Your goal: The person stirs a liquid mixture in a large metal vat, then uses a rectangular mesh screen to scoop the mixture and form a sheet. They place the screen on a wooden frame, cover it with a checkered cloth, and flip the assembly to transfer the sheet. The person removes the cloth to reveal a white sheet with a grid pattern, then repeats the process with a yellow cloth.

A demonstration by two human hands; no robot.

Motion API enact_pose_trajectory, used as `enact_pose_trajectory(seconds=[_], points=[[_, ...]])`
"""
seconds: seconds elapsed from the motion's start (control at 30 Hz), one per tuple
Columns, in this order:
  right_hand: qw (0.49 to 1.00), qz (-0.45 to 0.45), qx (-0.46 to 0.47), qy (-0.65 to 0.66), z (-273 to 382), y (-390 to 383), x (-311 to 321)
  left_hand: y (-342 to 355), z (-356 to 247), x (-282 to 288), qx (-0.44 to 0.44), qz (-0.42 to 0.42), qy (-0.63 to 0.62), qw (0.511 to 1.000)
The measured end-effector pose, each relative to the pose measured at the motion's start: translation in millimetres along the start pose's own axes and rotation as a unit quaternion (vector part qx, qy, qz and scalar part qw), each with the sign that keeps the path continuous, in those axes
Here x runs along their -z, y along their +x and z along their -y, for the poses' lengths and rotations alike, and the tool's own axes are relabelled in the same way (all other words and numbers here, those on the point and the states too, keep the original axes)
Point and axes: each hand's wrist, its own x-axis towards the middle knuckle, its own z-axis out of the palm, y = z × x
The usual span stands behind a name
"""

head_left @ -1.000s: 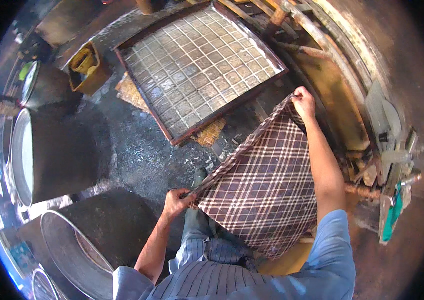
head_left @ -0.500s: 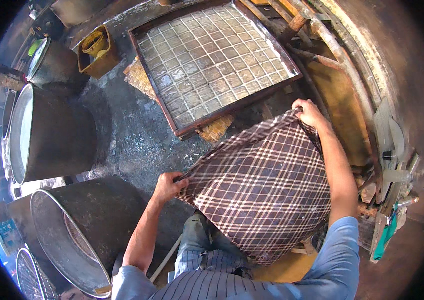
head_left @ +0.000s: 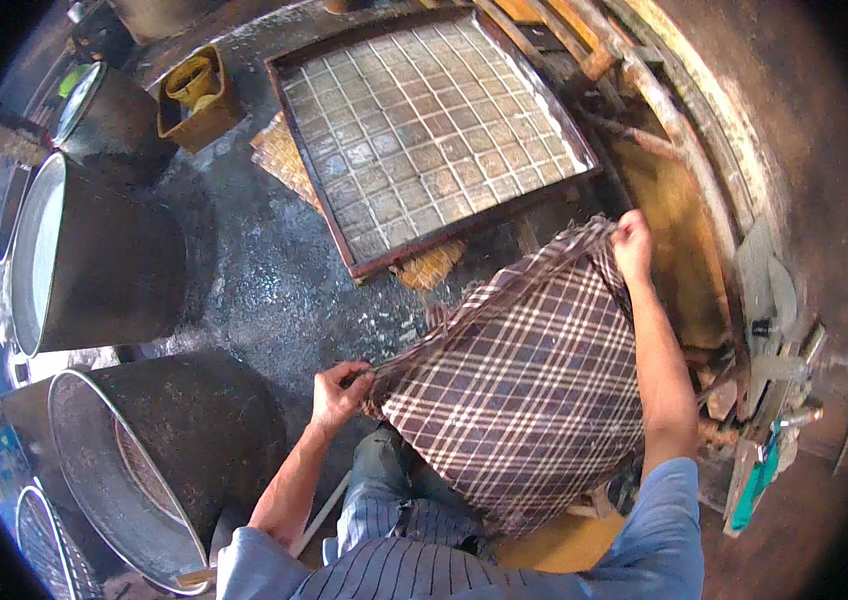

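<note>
A dark plaid cloth [head_left: 524, 390] with cream and white stripes hangs stretched between my two hands in front of my body. My left hand [head_left: 341, 393] is closed on its left corner, near my left knee. Farther out and higher, my right hand [head_left: 631, 245] grips the opposite, frayed corner. The upper edge is gathered into folds along the line between the hands, while the lower part droops in a rounded sag. Beyond the cloth lies a square wooden frame [head_left: 354, 268] holding a grid of pale, wet-looking blocks.
Large dark metal tubs [head_left: 164, 430] stand along my left, with a wire basket [head_left: 49, 545] at the lower left. A yellow crate [head_left: 206, 125] sits at the far left. Woven matting [head_left: 284, 160] shows under the frame. Wooden poles [head_left: 684, 130] and a green strip [head_left: 756, 485] are on the right.
My right hand has lowered slightly, and the cloth's upper edge has crumpled and slackened somewhat. My left hand keeps its hold on the other corner.
</note>
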Motion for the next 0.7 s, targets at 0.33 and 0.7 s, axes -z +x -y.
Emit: enact_pose_trajectory(seconds=[0.33,0.7], points=[[0.998,-0.028,-0.059,-0.001,-22,-18,4,-24,16,-4,-0.048,-0.034,-0.039,0.997],[0.981,-0.118,-0.124,0.093,-53,-38,-4,-39,1,-1,-0.004,-0.003,-0.031,0.999]])
